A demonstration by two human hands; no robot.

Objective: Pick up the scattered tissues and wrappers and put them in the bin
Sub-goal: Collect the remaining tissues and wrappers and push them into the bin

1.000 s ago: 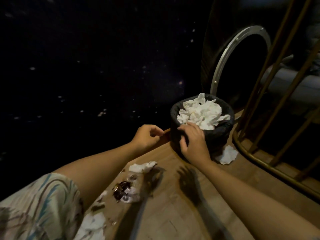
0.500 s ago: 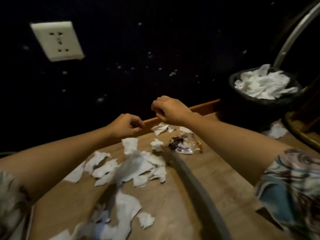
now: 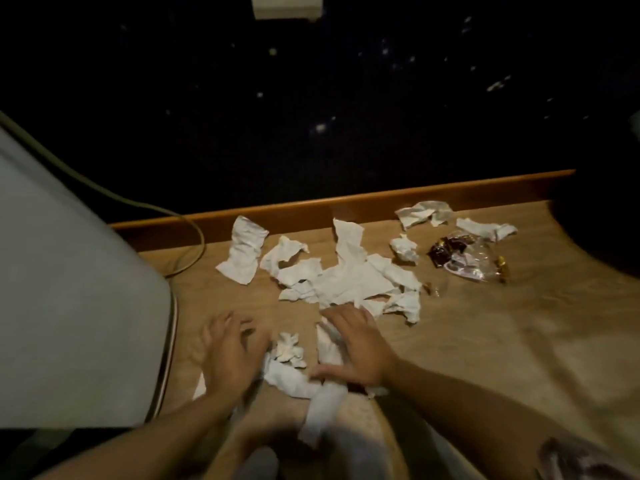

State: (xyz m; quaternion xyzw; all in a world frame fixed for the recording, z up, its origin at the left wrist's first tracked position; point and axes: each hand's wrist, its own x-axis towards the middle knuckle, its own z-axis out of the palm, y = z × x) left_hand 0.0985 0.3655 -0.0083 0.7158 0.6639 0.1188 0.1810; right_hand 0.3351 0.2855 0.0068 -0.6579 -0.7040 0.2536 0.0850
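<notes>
Several torn white tissues lie scattered on the wooden floor point(image 3: 485, 341). The biggest heap of tissues point(image 3: 349, 282) is in the middle, with a single tissue point(image 3: 242, 254) to its left and two more pieces point(image 3: 424, 213) by the skirting board. A clear wrapper with dark sweet papers point(image 3: 464, 259) lies at the right. My left hand point(image 3: 232, 351) and my right hand point(image 3: 356, 344) are spread flat, fingers apart, on either side of a small near pile of tissues point(image 3: 289, 362), touching its edges. The bin is out of view.
A large pale grey object point(image 3: 69, 289) fills the left side, with a cable point(image 3: 187, 230) curling past it on the floor. A wooden skirting board point(image 3: 346, 204) runs below a dark wall. A white socket point(image 3: 287, 6) sits at the top.
The view has swung left from the bin to the floor litter. Both hands, loosely closed and raised half a second ago, have come down and spread open over the near tissues.
</notes>
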